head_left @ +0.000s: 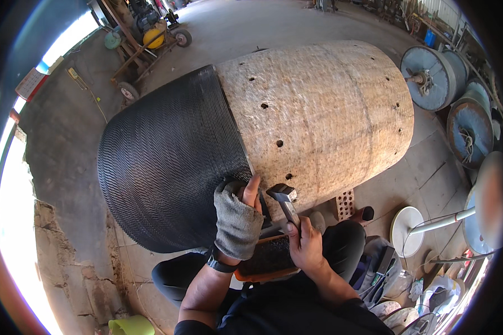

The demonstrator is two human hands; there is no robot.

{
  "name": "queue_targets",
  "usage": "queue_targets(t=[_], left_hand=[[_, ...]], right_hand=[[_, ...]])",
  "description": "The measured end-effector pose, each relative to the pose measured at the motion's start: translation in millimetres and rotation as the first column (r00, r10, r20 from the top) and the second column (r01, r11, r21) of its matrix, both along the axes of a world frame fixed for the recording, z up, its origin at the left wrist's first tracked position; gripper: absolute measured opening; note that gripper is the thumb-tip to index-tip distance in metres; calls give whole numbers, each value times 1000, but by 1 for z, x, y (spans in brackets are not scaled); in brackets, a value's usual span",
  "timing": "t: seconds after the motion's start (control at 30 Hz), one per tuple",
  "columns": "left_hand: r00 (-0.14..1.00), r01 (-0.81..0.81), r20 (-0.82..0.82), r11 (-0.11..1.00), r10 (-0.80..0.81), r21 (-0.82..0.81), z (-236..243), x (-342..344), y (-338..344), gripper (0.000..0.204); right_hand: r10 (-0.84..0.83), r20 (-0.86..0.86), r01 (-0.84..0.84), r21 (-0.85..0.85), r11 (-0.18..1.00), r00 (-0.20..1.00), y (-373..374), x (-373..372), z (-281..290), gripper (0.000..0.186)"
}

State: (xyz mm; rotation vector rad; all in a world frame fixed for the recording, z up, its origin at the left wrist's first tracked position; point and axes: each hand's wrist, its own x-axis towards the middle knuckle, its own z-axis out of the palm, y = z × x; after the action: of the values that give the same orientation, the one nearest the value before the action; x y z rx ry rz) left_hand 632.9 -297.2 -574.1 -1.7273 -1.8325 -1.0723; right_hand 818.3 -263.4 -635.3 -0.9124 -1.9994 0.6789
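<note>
Head view: the right fingers (305,230) grip the hammer (289,207) below its head.

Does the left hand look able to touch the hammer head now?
Probably yes: the gloved left hand is beside the hammer head, with nothing visible between them, though depth is uncertain.

V. bright light (18,223) is coming from L, black roll (162,156) is shining, pic edges are bending, R patch (492,201) is looking blurry.
</note>
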Motion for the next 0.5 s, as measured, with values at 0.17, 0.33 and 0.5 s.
queue_targets(t=[0.17, 0.33, 0.5], left_hand=[[999, -29, 30, 997, 31, -65, 4, 2, 7, 70], [989, -33, 142, 999, 36, -26, 3, 12, 17, 79], [980, -32, 195, 998, 40, -45, -11, 9, 21, 81]], right_hand=[[11, -42, -9, 38, 999, 999, -1, -1, 9, 21], [6, -41, -2, 111, 994, 999, -3, -1, 13, 21], [-3, 59, -3, 104, 995, 998, -2, 2, 12, 22]])
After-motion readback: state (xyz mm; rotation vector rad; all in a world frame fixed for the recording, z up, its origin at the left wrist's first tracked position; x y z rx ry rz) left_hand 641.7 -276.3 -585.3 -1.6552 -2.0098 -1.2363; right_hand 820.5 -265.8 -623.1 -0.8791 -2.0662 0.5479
